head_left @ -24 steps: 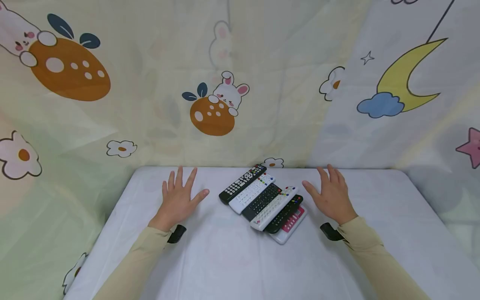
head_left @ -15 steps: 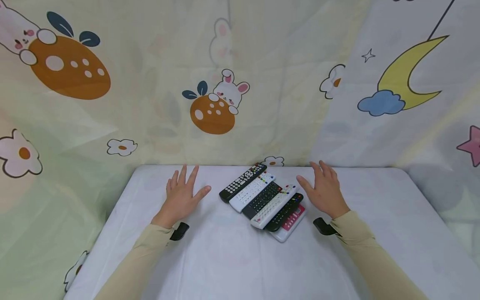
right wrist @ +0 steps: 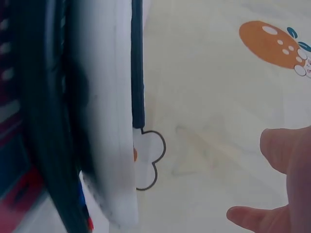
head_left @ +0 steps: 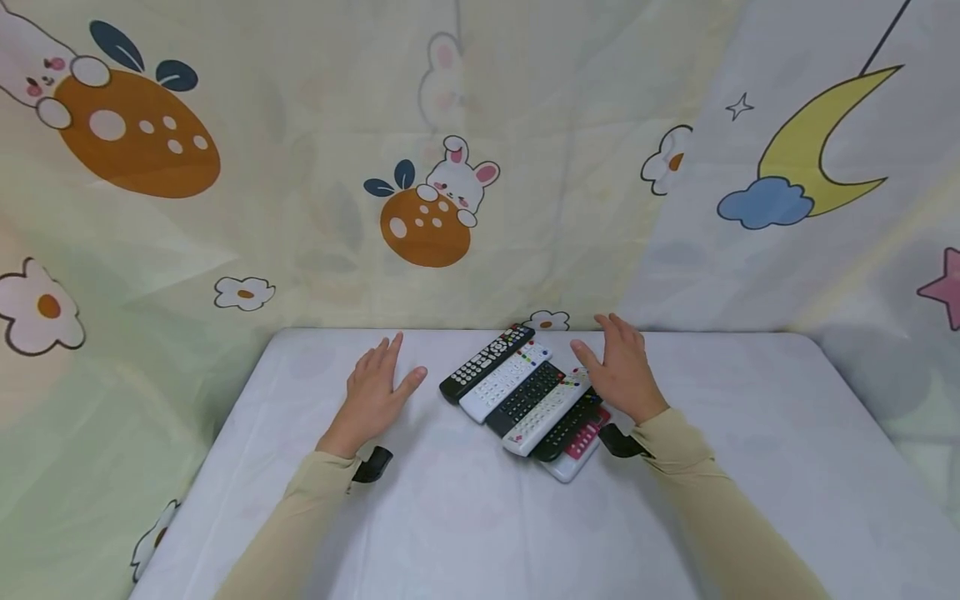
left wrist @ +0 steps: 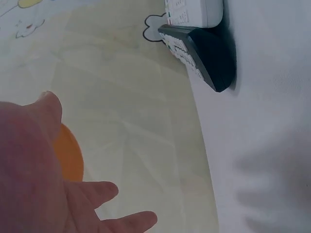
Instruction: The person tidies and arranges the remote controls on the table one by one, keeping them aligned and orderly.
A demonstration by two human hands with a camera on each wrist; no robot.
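Note:
Several remote controls lie fanned in an overlapping diagonal row on the white table. At the far left end is a black remote with white buttons [head_left: 480,371]; beside it come a white remote [head_left: 501,387], a dark one [head_left: 523,400], another white one [head_left: 542,421] and a black one [head_left: 561,435]. Lowest at the near right is a white remote with a pink-red face [head_left: 567,469]. My left hand [head_left: 371,402], fingers extended, hovers left of the row and holds nothing. My right hand [head_left: 624,373] is just above the row's right ends, fingers extended; contact is not visible there.
The white-covered table [head_left: 450,533] stretches to both sides and in front of the remotes. Behind it hangs a printed curtain [head_left: 315,208] with rabbits, flowers and a moon. Dark wrist devices [head_left: 372,464] sit at both cuffs.
My right hand has moved left, from beside the remotes to over their right ends. The left hand has shifted slightly right and turned. The remotes look unmoved.

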